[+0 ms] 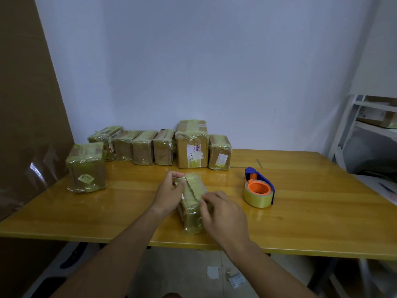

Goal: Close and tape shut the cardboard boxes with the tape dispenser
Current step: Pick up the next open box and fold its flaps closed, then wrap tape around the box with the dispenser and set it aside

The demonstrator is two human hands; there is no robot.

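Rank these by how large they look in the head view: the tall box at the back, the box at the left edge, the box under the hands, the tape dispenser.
1. and 2. Tall box and left box: too alike to rank, and the left one is nearer.
3. Box under the hands, partly covered.
4. Tape dispenser.

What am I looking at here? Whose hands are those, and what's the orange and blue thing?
There is no machine here, only a person. The single picture comes from a camera worn on their head, looking down, so you see their own arms. Their left hand and right hand both hold a small cardboard box wrapped in shiny yellowish tape. It lies on a wooden table. The orange and blue thing is a tape dispenser with a roll of tape, lying beside the box; nobody is touching it. More taped boxes stand along the wall.
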